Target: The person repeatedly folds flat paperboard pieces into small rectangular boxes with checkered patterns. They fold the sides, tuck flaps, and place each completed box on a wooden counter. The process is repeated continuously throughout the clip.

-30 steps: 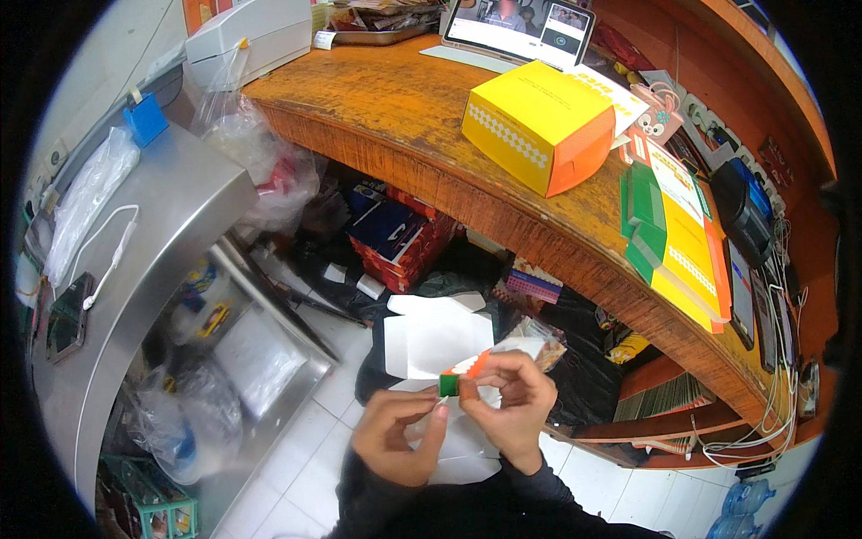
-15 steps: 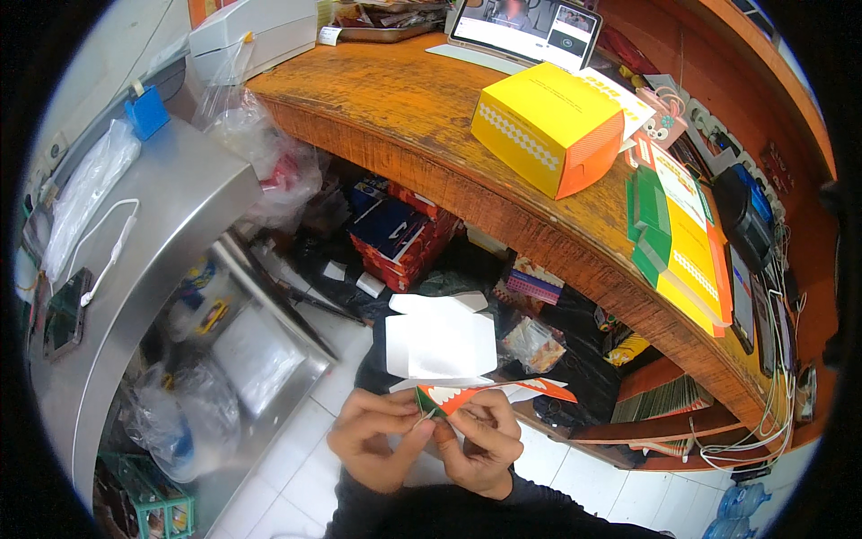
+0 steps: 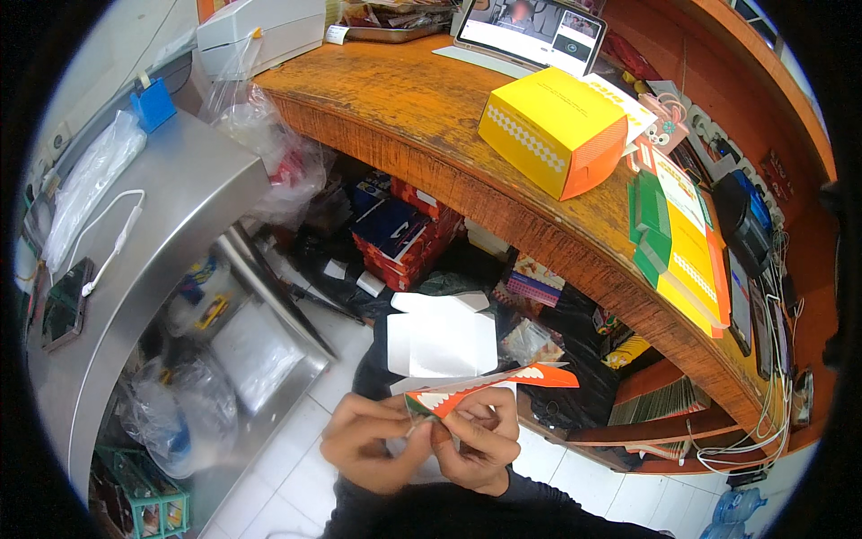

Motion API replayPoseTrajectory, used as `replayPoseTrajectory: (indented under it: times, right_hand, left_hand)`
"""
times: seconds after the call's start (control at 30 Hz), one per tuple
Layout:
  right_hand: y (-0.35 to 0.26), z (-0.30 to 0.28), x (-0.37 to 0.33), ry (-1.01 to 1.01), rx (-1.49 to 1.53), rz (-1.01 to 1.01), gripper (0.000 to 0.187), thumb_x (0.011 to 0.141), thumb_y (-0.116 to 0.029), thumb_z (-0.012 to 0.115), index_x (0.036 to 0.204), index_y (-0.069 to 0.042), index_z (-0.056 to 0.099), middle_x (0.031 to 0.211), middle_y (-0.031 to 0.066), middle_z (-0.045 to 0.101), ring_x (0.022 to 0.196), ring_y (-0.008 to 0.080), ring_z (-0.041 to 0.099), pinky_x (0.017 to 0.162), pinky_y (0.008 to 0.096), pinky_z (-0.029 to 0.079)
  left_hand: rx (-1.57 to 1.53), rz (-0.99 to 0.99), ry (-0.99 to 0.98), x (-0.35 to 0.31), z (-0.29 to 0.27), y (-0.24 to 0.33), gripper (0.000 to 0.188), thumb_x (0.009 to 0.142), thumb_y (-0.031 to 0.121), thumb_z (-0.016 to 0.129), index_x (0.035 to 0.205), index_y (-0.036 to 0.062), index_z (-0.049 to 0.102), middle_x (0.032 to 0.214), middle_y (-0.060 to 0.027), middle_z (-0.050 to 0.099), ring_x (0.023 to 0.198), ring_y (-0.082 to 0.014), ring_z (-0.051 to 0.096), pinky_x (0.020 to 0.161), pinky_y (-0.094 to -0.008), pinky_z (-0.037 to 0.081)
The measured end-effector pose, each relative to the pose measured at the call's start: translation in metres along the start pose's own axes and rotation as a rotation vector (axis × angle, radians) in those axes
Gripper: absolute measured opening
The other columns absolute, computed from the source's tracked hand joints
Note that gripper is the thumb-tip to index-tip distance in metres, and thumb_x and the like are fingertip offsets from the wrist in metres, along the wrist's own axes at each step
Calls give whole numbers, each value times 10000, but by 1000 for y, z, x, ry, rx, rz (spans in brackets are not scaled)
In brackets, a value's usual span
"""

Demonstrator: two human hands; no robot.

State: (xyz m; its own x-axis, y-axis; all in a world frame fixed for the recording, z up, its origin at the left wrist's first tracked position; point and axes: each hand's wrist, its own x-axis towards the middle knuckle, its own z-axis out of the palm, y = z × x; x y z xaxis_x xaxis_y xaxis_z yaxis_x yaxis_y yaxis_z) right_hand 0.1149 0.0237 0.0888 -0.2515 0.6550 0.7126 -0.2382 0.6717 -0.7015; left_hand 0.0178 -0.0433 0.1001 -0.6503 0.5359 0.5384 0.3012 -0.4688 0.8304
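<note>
Since a second ago the right hand (image 3: 476,440) has come lower and the orange panel of the carton (image 3: 440,341) has swung out to the right, so it now reaches past that hand; half a second ago it already lay much this way, a little lower.

The wooden desk (image 3: 377,103) runs across the top and down the right, its front edge beyond the carton. The metal counter (image 3: 202,193) curves down the left, well apart from the hands. On the desk are a white machine (image 3: 260,36), a yellow box (image 3: 552,121) with an orange end, a stack of flat cartons (image 3: 678,260) and a tablet (image 3: 530,36). Under it sits a red and blue box (image 3: 395,238).

The carton is half-folded, in front of the person's body, its white inside facing up. The left hand (image 3: 373,440) pinches its green corner between thumb and fingers; the right hand, just beside it, pinches the orange side, fingers drawn in close. The fingers hide most of that corner, and the exact fold cannot be told. A phone (image 3: 67,305) lies on the counter near a white cable (image 3: 121,241).
</note>
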Motion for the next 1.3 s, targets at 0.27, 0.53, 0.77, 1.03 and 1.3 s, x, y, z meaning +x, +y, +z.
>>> replayPoseTrajectory:
  times: [0.27, 0.53, 0.77, 1.03, 1.3]
  right_hand:
    - [-6, 4, -5, 50, -78, -34, 367, 676, 121, 754, 1025, 17, 712, 1038, 138, 524, 888, 233, 667, 786, 269, 557]
    - [-2, 17, -7, 12, -96, -154, 344, 702, 96, 755, 1032, 9, 710, 1019, 128, 526, 868, 238, 671, 740, 263, 557]
    - [0, 18, -4, 128, -117, -120, 322, 693, 99, 774, 1000, 22, 713, 1006, 127, 542, 802, 234, 685, 677, 254, 566]
    - [0, 34, -1, 72, 32, -181, 353, 677, 114, 773, 1014, 28, 715, 1001, 99, 543, 857, 228, 680, 714, 255, 562]
    - [4, 16, 10, -51, 144, 59, 290, 701, 107, 741, 978, 26, 714, 1008, 158, 648, 863, 242, 678, 715, 284, 553]
  left_hand:
    - [120, 97, -4, 1, -1, 2, 190, 640, -65, 809, 745, -18, 659, 822, -136, 602, 693, -203, 666, 719, -342, 595]
    - [136, 23, 240, -4, 5, 8, 176, 645, -59, 795, 740, -10, 655, 797, -128, 591, 700, -237, 679, 698, -351, 585]
    - [327, 21, 89, -2, 8, 19, 157, 678, -22, 780, 695, 32, 634, 781, -87, 567, 726, -176, 609, 699, -290, 495]
    - [337, 16, 280, -3, 2, 16, 196, 661, -55, 783, 699, 37, 614, 767, -94, 575, 649, -154, 583, 551, -238, 427]
    - [320, 12, 166, 3, -5, 9, 204, 663, 2, 798, 678, 38, 598, 751, -72, 547, 651, -132, 541, 558, -235, 406]
